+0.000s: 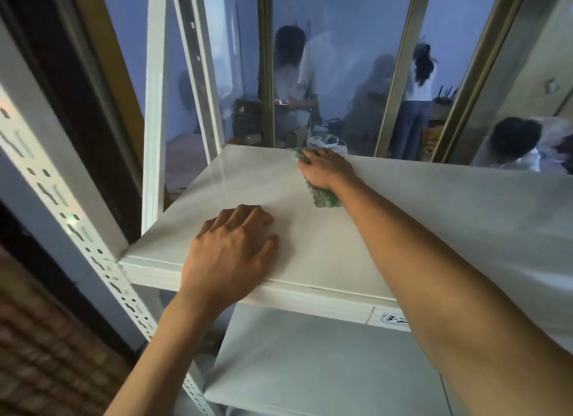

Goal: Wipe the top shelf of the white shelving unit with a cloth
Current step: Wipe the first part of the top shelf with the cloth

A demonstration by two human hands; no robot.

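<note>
The white top shelf (434,217) of the shelving unit fills the middle of the view. My right hand (325,167) lies on a green cloth (324,197) near the shelf's back edge, arm stretched far forward, fingers curled over the cloth and pressing it down. Part of the cloth pokes out in front of the fingertips and more behind the wrist. My left hand (229,254) rests flat on the shelf's front left area, fingers slightly bent, holding nothing.
Perforated white uprights (62,198) stand at the left corner, another upright (153,121) behind. A lower shelf (310,363) shows beneath. Behind the unit a glass window (341,59) reflects people in the room. A labelled strip (393,318) runs along the front edge.
</note>
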